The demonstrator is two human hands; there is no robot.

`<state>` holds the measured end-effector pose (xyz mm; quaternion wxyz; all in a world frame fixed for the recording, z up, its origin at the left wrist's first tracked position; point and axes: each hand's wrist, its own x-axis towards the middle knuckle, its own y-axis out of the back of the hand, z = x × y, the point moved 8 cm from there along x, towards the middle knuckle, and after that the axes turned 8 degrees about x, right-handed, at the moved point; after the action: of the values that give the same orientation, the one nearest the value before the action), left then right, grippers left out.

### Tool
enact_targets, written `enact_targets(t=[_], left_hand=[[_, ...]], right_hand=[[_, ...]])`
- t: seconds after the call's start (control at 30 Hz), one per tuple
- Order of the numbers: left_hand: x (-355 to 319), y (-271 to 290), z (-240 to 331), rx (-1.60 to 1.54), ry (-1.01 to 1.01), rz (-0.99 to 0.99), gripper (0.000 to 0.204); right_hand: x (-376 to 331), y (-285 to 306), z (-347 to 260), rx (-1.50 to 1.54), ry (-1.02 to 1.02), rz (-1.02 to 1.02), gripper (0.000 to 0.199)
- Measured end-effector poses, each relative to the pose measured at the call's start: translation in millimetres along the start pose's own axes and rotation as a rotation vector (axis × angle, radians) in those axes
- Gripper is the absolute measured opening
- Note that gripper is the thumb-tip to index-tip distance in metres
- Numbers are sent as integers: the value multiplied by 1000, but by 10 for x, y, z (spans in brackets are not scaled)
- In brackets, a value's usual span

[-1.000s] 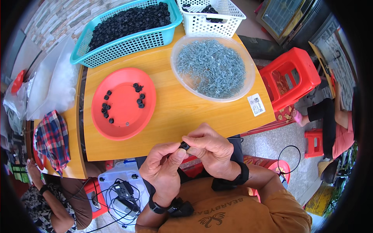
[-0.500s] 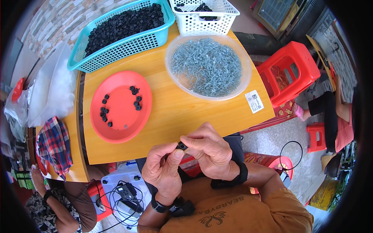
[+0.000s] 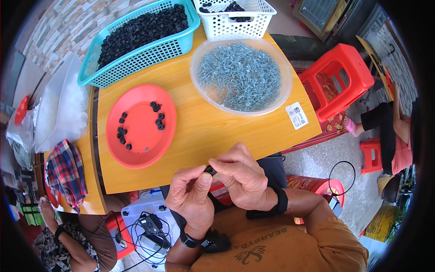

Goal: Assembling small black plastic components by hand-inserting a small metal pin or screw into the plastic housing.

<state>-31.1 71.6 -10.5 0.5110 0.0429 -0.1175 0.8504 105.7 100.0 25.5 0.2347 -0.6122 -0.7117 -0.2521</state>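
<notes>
My left hand [image 3: 192,194] and my right hand [image 3: 240,177] meet just in front of the near edge of the wooden table [image 3: 208,131]. Between their fingertips they pinch one small black washer-like piece [image 3: 210,171]. What else sits inside the fingers is hidden. A red plate [image 3: 138,131] with several small black pieces lies on the table ahead and to the left. A clear round bowl [image 3: 283,86] full of grey screws stands ahead and to the right.
A teal basket [image 3: 136,54] heaped with black pieces and a white basket [image 3: 233,22] stand at the table's far side. Red plastic stools [image 3: 337,79] are on the right. Another person [image 3: 389,127] sits at far right, one more at lower left [image 3: 68,240]. Cables and a charger [image 3: 149,226] lie below.
Both hands stay together at the table's edge on the small black piece; only slight finger shifts show.
</notes>
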Motion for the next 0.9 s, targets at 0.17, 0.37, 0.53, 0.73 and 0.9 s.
enact_targets(t=[0.17, 0.37, 0.53, 0.73, 0.9], left_hand=[[13, -34, -36, -95, 116, -7, 18], [38, -19, -90, -164, 224, 15, 15], [43, -15, -171, -230, 330, 43, 7], [87, -42, -169, -213, 357, -6, 10], [124, -29, -34, -158, 228, -1, 15]], right_hand=[[-3, -27, -68, -93, 58, 0, 31], [1, -102, -98, -213, 162, -13, 38], [35, -148, -115, -262, 215, -40, 39], [68, -125, 6, -173, 95, -80, 41], [115, -124, 31, -87, 89, -117, 41]])
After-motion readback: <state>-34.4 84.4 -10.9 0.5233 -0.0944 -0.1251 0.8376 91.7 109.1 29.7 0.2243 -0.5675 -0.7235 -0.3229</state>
